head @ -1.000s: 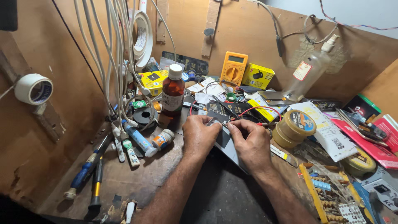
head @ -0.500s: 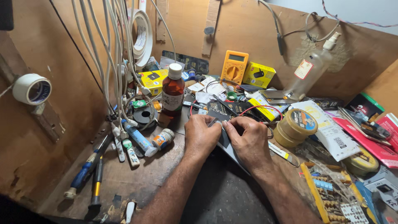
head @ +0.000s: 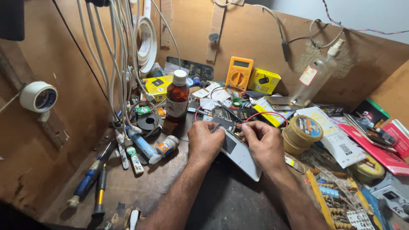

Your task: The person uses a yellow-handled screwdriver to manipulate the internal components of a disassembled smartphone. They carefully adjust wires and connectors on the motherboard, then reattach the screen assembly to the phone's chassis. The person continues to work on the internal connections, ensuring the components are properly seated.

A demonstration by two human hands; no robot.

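Now, hands: the left hand (head: 205, 140) and right hand (head: 265, 142) both curl their fingers narrowly onto an opened phone (head: 238, 149).
Phone: flat at mid-bench, its white shell edge toward the person.
Bench: dark, stained top (head: 128, 187), crowded.
Left: brown bottle (head: 177, 97), screwdrivers (head: 91, 181).
Right: tape rolls (head: 301, 133), red booklets (head: 383, 149).
Walls: brown board (head: 264, 38); a yellow multimeter (head: 239, 73) leans there; white cables (head: 119, 64) hang.
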